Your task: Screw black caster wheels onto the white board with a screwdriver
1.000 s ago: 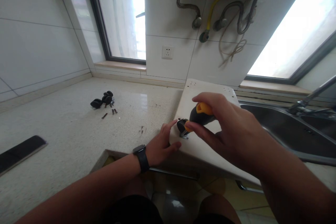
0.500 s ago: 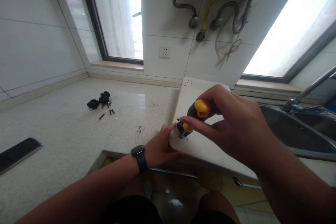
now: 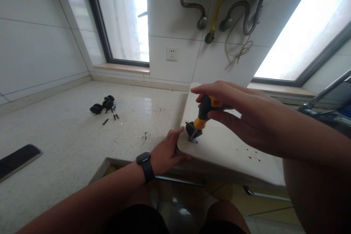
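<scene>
My right hand (image 3: 238, 108) is closed around the yellow and black handle of a screwdriver (image 3: 205, 109), with the index finger stretched out above it. The screwdriver slants down to the metal plate of a black caster wheel (image 3: 194, 130) at the near left corner of a white board (image 3: 219, 153). Whether its tip sits in a screw is too small to tell. My left hand (image 3: 167, 151), wearing a black watch, grips that same corner, fingers along the left side and thumb at the front edge. My right hand hides the far part of the board.
On the speckled counter (image 3: 71, 139) lie several loose black casters (image 3: 102, 105) and several screws (image 3: 105, 121). A dark flat object (image 3: 20, 157) is at far left. Behind the right arm stands a faucet (image 3: 326, 91). Hoses (image 3: 219, 7) hang on the wall. Small holes mark the board.
My right hand has turned about the screwdriver handle, its wrist swinging higher and the index finger straightening. The handle tilts differently over the caster. My left hand stays at the corner.
</scene>
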